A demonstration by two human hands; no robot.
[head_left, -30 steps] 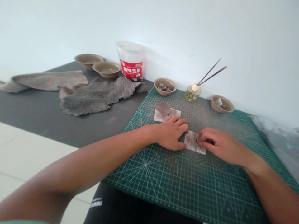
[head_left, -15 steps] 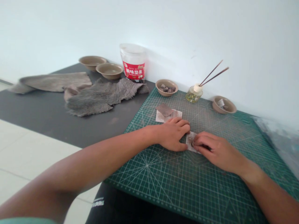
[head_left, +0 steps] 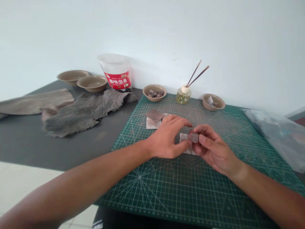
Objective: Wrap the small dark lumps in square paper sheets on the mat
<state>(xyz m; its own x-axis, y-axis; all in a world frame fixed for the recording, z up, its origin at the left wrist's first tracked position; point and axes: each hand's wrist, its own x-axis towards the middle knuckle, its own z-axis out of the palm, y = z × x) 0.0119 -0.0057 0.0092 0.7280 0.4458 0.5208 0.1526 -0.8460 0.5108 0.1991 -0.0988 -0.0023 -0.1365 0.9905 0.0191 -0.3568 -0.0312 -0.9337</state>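
Observation:
My right hand (head_left: pixel 215 149) pinches a small grey-brown block (head_left: pixel 194 137) between thumb and fingers, just above a pale square sheet (head_left: pixel 184 137) on the green cutting mat (head_left: pixel 166 184). From the left, my left hand (head_left: pixel 168 136) reaches over the mat with thumb and fingers spread, its fingertips close to the block and holding nothing. Behind my left hand, a brown square piece (head_left: pixel 154 115) overlaps another pale sheet (head_left: pixel 151 124), partly hidden by the hand.
A bowl of small stones (head_left: pixel 154 93), a reed diffuser (head_left: pixel 183 94) and another bowl (head_left: pixel 213 102) stand along the wall. Leftward are a plastic tub (head_left: pixel 116 74), two bowls (head_left: pixel 92 83) and grey hide pieces (head_left: pixel 78 114). Clear plastic (head_left: pixel 276 133) lies right.
My right hand has lifted off the pale sheet and turned, showing the small block in its fingers. My left hand has come off the sheet and spread its fingers. The view has shifted right.

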